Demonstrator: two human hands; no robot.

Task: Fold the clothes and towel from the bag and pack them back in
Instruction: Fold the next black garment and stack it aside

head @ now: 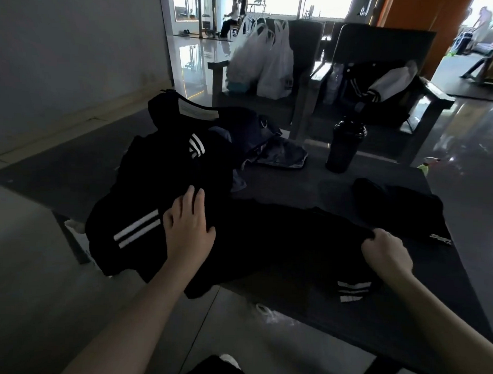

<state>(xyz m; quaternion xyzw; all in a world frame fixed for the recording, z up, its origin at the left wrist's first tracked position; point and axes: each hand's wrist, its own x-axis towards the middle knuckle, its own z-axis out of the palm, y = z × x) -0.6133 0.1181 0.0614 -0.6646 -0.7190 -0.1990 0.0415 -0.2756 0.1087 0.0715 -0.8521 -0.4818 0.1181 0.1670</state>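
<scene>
A black shirt with white stripes lies spread over the dark table, its left part hanging past the table's left edge. My left hand rests flat on it beside the striped sleeve. At the right end of the shirt my right hand grips a bunched fold of the fabric. A dark bag sits at the back of the table, with a crumpled blue-grey cloth spilling out beside it. A folded black garment with small white lettering lies at the right.
A black shaker bottle stands behind the shirt on the table. Two dark chairs are beyond it: one holds white plastic bags, the other a black-and-white jacket. People are in the bright room far behind.
</scene>
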